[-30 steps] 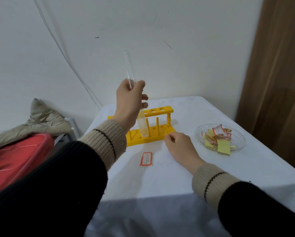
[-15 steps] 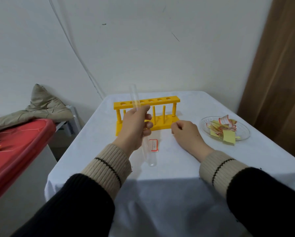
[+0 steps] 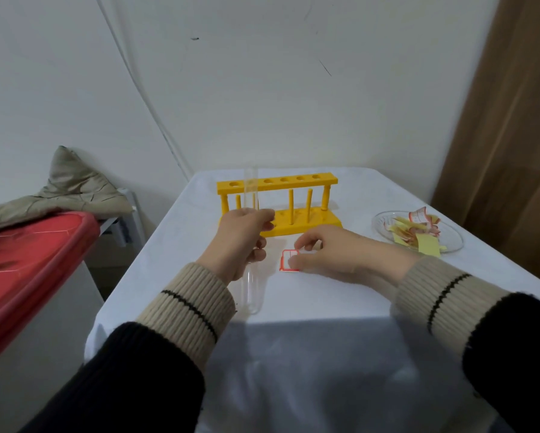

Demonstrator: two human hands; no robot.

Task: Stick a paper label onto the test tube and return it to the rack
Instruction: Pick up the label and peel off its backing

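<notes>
My left hand [image 3: 242,242] grips a clear glass test tube [image 3: 252,289] around its middle, upright, its round bottom near the white tablecloth [image 3: 325,301]. Behind it stands the yellow rack [image 3: 278,201] with all its holes empty. A small white label with a red border [image 3: 288,260] lies flat on the cloth just right of the tube. My right hand [image 3: 331,253] rests on the label, thumb and forefinger touching its right side, which they partly hide.
A glass dish [image 3: 450,242] with several yellow and red-edged paper labels sits at the right of the table. A red plastic lid [image 3: 28,254] and beige cloth [image 3: 65,189] lie to the left, off the table. A brown curtain hangs at the right.
My left hand brought the test tube down from above the rack to just over the cloth in front of it. My right hand slid left onto the label.
</notes>
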